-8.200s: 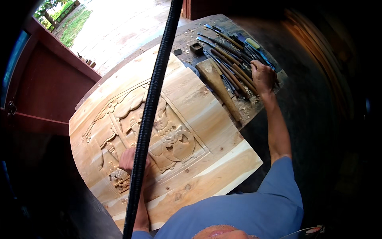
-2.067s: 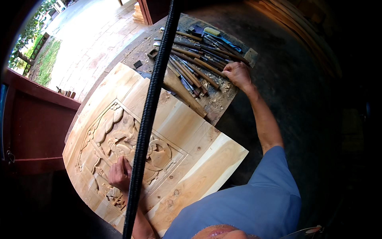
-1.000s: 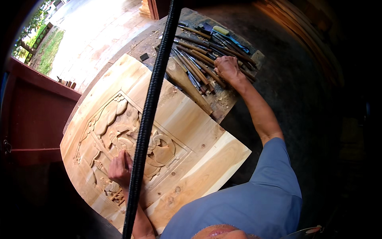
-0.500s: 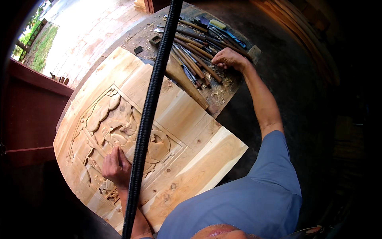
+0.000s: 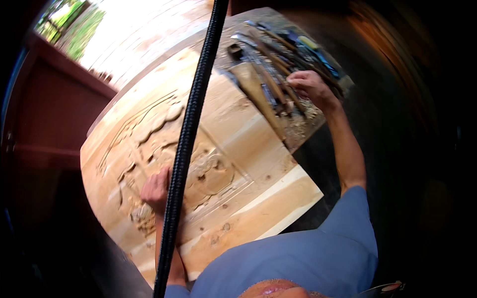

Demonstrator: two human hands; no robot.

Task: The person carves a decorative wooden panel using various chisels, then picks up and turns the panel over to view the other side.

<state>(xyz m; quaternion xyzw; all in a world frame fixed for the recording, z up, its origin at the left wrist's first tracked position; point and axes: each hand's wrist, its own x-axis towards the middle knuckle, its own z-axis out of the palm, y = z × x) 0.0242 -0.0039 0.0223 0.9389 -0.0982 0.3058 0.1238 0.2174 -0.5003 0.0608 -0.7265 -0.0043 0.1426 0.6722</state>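
Note:
A pale wooden panel [image 5: 278,208] lies before me, with a relief of scalloped edges and rounded shapes cut into its middle. On this carved area rests my left hand [image 5: 155,189], its fingers bent and drawn together; a black cord crosses close to it, and whatever they may hold is hidden. Farther off to the right, my right hand [image 5: 312,88] is over a pile of carving chisels [image 5: 271,74] with wooden handles. Its fingers are curled in a pinch at the edge of the pile. Blur hides whether a tool is between them.
A thick wooden bar [image 5: 256,94] lies between panel and chisels. Beyond the tools is a blue brush [image 5: 318,52] with yellowish bristles. Wood shavings [image 5: 298,126] litter the worktable's right edge. The thick black cord [image 5: 191,119] runs through the view. A dark red board [image 5: 64,99] stands at left.
The whole view has swung, so panel and tools appear farther right and blurred. My left hand has slid slightly away from me over the carving. My right hand stays by the chisels.

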